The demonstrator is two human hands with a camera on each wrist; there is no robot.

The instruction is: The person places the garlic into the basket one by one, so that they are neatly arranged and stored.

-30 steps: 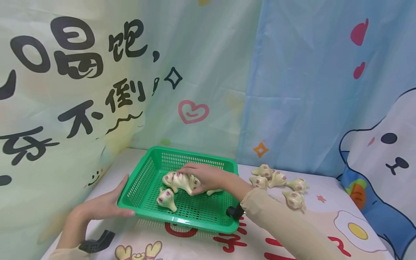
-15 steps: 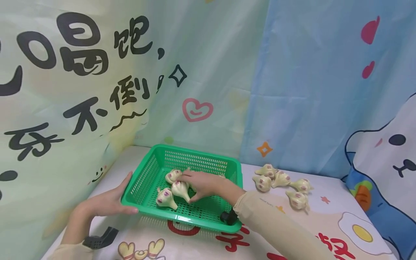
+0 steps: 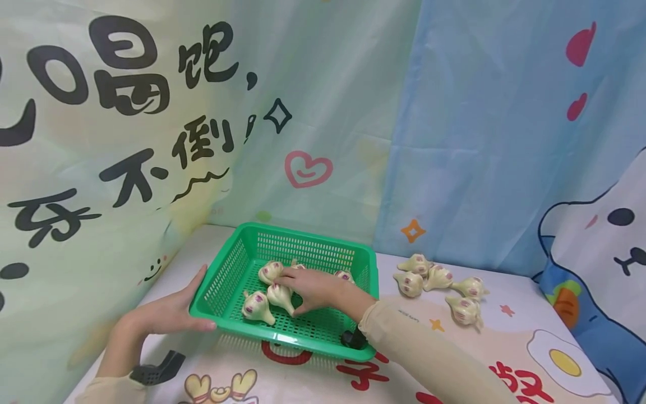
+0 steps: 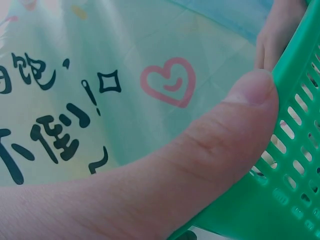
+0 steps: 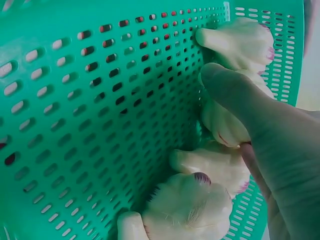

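Note:
A green plastic basket with slotted walls sits on the table, several garlic bulbs lying inside. Within it, my right hand holds one garlic bulb, thumb on the near side and fingers over the far side. Close around that hand are a bulb at the front left, one behind it and one by the back wall. At the basket's left front corner, my left hand rests against the outside with its fingers straight. Its thumb touches the rim in the left wrist view.
Several more garlic bulbs lie in a group on the table to the right of the basket. A printed cloth hangs along the back and left. The patterned tabletop extends to the front and right.
My right hand has moved lower and slightly forward in the basket with the bulb, which now lies near the front-left one. The left hand keeps its place at the corner. The head view has shifted slightly.

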